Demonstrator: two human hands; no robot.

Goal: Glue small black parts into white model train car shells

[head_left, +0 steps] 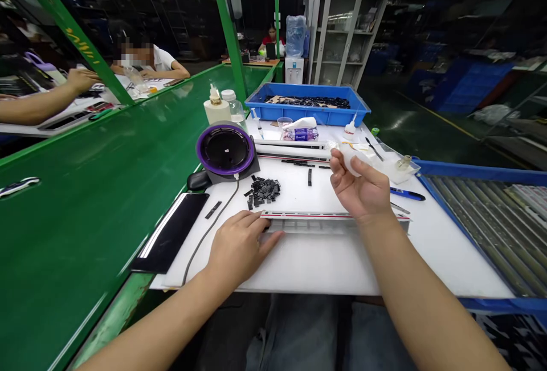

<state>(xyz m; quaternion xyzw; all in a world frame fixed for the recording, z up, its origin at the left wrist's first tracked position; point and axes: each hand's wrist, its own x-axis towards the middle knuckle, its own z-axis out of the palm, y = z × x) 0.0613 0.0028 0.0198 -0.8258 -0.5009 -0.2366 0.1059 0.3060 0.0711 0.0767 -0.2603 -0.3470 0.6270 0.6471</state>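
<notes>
My left hand point(239, 243) lies flat, fingers stretched, on the left end of a long clear strip point(337, 221) with a red line that lies across the white work board point(325, 268). My right hand point(359, 186) is raised above the strip's middle, fingers curled round a small whitish translucent piece point(349, 160). A heap of small black parts point(264, 191) sits just beyond my left hand. A single black part point(310, 177) lies loose between the heap and my right hand.
A purple-rimmed round device point(225, 150) with a cable, a black mouse point(199, 180), a black slab point(171, 237), bottles point(217, 107), a blue bin point(308, 104), a clear tray point(387, 161), a blue pen point(407, 194). Green conveyor point(81, 200) at left, roller rack point(491, 223) at right. Other people work at far left.
</notes>
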